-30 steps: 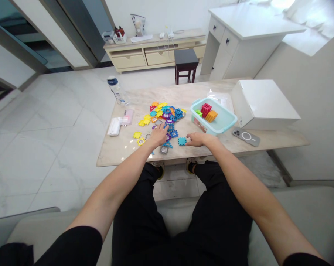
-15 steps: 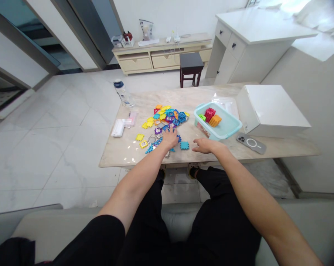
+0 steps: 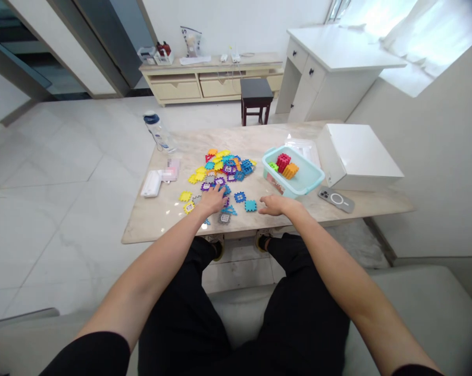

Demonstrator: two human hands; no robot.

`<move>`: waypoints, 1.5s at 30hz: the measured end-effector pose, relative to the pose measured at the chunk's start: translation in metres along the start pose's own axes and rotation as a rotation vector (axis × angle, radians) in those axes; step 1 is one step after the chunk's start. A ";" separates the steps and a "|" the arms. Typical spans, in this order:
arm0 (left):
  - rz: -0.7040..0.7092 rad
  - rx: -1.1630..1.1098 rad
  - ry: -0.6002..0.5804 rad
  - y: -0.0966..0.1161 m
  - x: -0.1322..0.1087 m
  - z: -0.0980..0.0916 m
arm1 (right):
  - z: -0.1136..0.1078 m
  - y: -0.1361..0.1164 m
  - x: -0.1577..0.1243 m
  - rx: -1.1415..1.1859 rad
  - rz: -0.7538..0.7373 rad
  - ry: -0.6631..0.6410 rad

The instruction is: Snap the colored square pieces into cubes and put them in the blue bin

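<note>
A heap of flat, toothed plastic tiles (image 3: 224, 167) in yellow, blue, purple and orange lies spread on the marble table (image 3: 255, 141). My left hand (image 3: 211, 199) rests on the near side of the heap, fingers stretched flat over blue and purple tiles. My right hand (image 3: 273, 205) lies flat on the table, fingers apart, pointing at a single teal tile (image 3: 250, 206) just to its left. A light green tub (image 3: 308, 180) behind my right hand holds a red cube (image 3: 283, 161), an orange cube (image 3: 291, 170) and a small green piece.
A white box (image 3: 357, 156) and a grey phone (image 3: 336, 199) sit at the table's right. A water bottle (image 3: 157, 131) and a white case (image 3: 151, 184) lie at the left. A dark stool (image 3: 255, 94), a low cabinet and a white desk stand beyond.
My left hand slid right across the tiles, then back left toward the near edge of the heap. My right hand stayed beside the teal tile. The camera view shifted.
</note>
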State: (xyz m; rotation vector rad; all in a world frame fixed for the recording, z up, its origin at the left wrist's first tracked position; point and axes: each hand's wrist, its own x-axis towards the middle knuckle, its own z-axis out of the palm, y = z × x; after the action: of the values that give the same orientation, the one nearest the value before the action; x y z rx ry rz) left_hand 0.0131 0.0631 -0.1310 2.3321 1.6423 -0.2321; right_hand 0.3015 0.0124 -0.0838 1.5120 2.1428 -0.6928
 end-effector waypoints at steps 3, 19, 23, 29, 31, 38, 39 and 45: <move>-0.002 0.000 -0.036 -0.010 -0.004 -0.001 | 0.002 0.002 0.003 -0.017 -0.021 0.014; -0.218 0.001 -0.014 -0.021 -0.019 -0.027 | 0.032 -0.024 0.045 -0.181 -0.159 0.327; -0.254 -0.024 0.116 -0.029 -0.022 -0.035 | 0.039 -0.025 0.052 -0.143 -0.179 0.350; -0.233 -0.076 0.204 -0.036 -0.026 -0.033 | 0.042 -0.023 0.058 -0.138 -0.200 0.353; -0.220 -0.095 0.212 -0.036 -0.025 -0.031 | 0.042 -0.024 0.059 -0.138 -0.201 0.352; -0.175 -0.229 0.275 -0.024 -0.026 -0.058 | 0.039 -0.020 0.058 -0.067 -0.203 0.403; -0.165 -0.287 0.317 -0.020 -0.029 -0.065 | 0.036 -0.018 0.056 -0.035 -0.196 0.430; -0.096 -0.858 0.525 0.026 -0.055 -0.081 | -0.004 -0.003 0.031 0.312 -0.189 0.862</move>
State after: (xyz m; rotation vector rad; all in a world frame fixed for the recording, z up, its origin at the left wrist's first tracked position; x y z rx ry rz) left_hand 0.0162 0.0311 -0.0344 1.7005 1.5935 0.9524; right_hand 0.2884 0.0368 -0.0988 2.0520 2.9369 -0.4903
